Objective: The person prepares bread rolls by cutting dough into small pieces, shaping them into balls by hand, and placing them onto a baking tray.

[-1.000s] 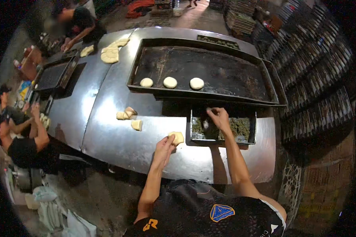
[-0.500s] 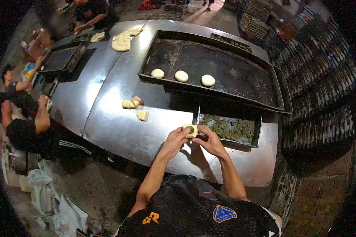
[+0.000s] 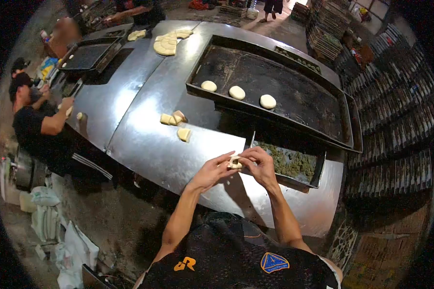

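Observation:
Between my hands is a small piece of pale dough [image 3: 235,165] with a dark hollow or filling at its middle. My left hand [image 3: 211,172] supports it from the left with the fingers stretched along it. The fingers of my right hand [image 3: 260,166] pinch its edge from the other side. Just beyond my right hand stands a shallow metal tray of crumbly green filling [image 3: 294,163]. Several cut dough pieces [image 3: 183,134] lie on the metal table to the left. Three round dough balls [image 3: 237,92] sit along the near edge of a large dark baking tray [image 3: 279,72].
A large slab of dough [image 3: 165,44] lies at the table's far side. Another tray [image 3: 89,54] stands at the left, where co-workers [image 3: 43,113] handle dough. Racks of stacked trays [image 3: 390,96] fill the right side. White bags [image 3: 77,250] lie on the floor.
My right hand has turned, bringing its fingers over the dough's edge, and the dough's opening looks narrower. The view has shifted, so the table appears further right.

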Tool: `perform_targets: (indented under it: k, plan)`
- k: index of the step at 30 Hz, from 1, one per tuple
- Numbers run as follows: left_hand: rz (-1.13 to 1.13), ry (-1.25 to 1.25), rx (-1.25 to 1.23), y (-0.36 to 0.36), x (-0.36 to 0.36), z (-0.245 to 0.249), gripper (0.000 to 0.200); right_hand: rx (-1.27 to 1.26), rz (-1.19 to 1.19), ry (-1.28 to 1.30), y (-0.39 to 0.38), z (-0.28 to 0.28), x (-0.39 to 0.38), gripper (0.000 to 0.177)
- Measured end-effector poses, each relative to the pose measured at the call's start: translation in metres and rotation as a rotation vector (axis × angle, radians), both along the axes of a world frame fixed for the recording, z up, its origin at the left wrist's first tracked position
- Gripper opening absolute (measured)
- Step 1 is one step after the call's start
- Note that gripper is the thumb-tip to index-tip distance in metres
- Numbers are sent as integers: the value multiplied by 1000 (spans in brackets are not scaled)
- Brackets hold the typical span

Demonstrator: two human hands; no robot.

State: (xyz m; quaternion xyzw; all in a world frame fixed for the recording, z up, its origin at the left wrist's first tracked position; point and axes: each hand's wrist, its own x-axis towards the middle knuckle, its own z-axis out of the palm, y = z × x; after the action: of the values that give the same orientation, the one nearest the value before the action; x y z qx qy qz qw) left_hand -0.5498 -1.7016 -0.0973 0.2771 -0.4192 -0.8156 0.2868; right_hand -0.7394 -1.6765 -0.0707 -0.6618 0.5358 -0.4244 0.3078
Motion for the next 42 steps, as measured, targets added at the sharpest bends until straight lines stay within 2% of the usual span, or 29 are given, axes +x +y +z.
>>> perform_targets:
  k: [2,3,6,8,10,12,13,14,16,18,20,22,24,25,26,28,30,32,33,34,36,37,38,40,41,42]
  plan:
    - [117,128,68,8,9,6,58,60,-37,-138,7,9,11,25]
    - [140,148,130,9,9,-6,60,-101,40,-72,8,22,20,29]
    - [203,236,47,14,8,-12,49,-178,61,51,8,20,29,28]
    - [238,246,77,15,8,-3,47,108,-11,-83,5,15,28,23]
    - [275,265,108,18,4,-3,45,106,-40,-80,0,14,34,19]
    - [486,418,256,18,0,-7,36,-346,-14,108,-3,25,47,19]
    - [457,372,204,16,4,-7,27,-377,-63,171,0,36,55,18]
    - [460,367,199,14,5,-5,27,-379,-61,165,1,35,58,18]
    - [462,318,58,13,4,-2,22,-99,-106,-69,3,31,58,17]
    - [491,270,13,8,8,2,21,-85,-97,-64,-1,25,59,17]
    - [497,393,114,4,11,-1,18,-98,-35,-63,-3,28,61,13]
    - [497,394,106,3,11,0,16,-146,-77,-86,-2,39,70,11]
    - [489,375,-44,3,10,3,16,-84,-124,-175,-2,41,72,12]
    - [414,381,-111,-1,15,-12,17,-53,-86,-116,-4,26,65,12]
    - [426,386,-109,0,15,-8,17,-49,-75,-110,-4,25,64,12]
    - [502,467,130,2,16,0,20,-143,-10,-42,-3,26,64,12]
    - [486,459,120,3,16,-3,22,-132,-38,-57,-2,30,70,10]
    - [494,430,-4,4,12,-6,23,-75,-113,-122,-2,32,72,9]
    - [448,406,-59,2,16,-14,32,-137,-65,-54,-2,30,68,10]
    - [461,411,-54,3,19,-19,32,-130,-53,-48,-3,25,67,10]
    - [546,41,-98,2,27,-12,33,-134,-82,110,-5,1,63,10]
    - [589,20,-80,0,35,-14,37,-102,-80,131,-9,-30,58,8]
    - [638,-30,-110,-1,43,-15,38,-87,-68,292,-11,-71,51,8]
    - [720,-37,-181,-2,60,-16,38,5,0,364,-12,-93,48,12]
    - [724,-31,-181,-3,68,-15,38,-74,86,527,-21,-83,41,21]
    - [763,-55,-164,0,76,-13,37,-58,-35,324,-30,-70,45,29]
